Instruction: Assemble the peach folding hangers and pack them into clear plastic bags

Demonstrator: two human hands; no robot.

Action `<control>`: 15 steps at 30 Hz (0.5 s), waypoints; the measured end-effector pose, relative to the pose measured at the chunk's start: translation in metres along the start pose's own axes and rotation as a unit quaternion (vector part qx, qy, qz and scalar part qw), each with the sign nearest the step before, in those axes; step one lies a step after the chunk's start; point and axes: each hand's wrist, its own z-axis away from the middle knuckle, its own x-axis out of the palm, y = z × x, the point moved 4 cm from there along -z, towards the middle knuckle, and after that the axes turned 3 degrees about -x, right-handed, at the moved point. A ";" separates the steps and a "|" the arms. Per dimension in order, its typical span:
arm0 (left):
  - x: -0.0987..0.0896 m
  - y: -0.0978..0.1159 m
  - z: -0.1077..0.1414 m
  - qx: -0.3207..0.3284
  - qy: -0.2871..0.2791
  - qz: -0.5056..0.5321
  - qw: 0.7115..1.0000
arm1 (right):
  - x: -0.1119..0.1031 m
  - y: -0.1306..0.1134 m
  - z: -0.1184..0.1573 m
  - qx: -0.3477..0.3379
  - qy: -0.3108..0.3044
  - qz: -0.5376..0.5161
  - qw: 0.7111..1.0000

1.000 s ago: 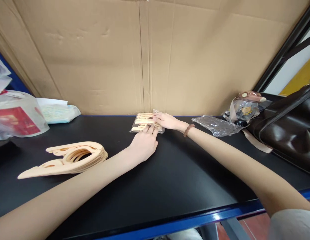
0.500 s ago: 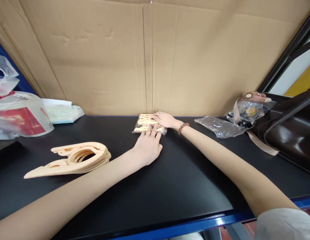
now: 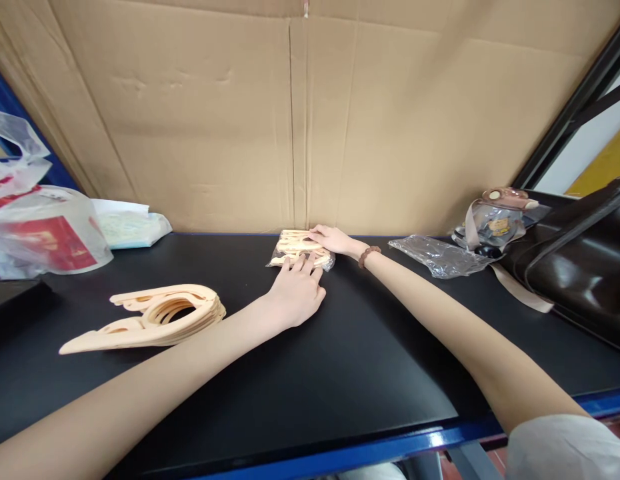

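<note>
A clear plastic packet of beige folding hangers (image 3: 293, 245) lies flat against the back of the black table. On its near edge rests my left hand (image 3: 296, 293), fingers stretched and spread, palm down. My right hand (image 3: 331, 240), with a brown beaded bracelet on the wrist, lies across the packet's far right corner with its fingers laid out over it. Part of the packet is hidden under both hands. To the left, beside my left forearm, a stack of loose beige folded hangers (image 3: 190, 315) sits on the table, partly covered by that forearm.
A flattened clear plastic bag (image 3: 437, 255) lies right of my right hand. Beyond it are a strapped clear bottle (image 3: 495, 223) and a dark brown bag (image 3: 585, 260). At left stand a plastic carrier bag (image 3: 50, 233) and a pale soft pack (image 3: 133, 225). Cardboard (image 3: 200, 120) walls the back.
The view has shifted slightly, so the table items sit a little further right in the picture. Both hands stay on the packet with almost no movement.
</note>
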 end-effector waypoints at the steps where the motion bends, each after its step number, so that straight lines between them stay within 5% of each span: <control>1: 0.001 0.001 0.000 0.000 0.002 -0.002 1.000 | -0.001 -0.001 0.000 0.003 -0.001 0.003 1.000; 5: -0.002 0.004 0.004 -0.010 0.003 -0.013 1.000 | -0.009 -0.007 -0.003 -0.011 -0.014 0.032 0.999; 9: -0.025 0.001 0.022 0.019 0.001 -0.019 1.000 | -0.036 -0.017 0.005 -0.052 0.032 0.071 0.996; 15: -0.064 -0.058 0.069 0.050 -0.076 0.081 0.993 | -0.077 -0.041 0.058 -0.117 0.106 0.135 0.978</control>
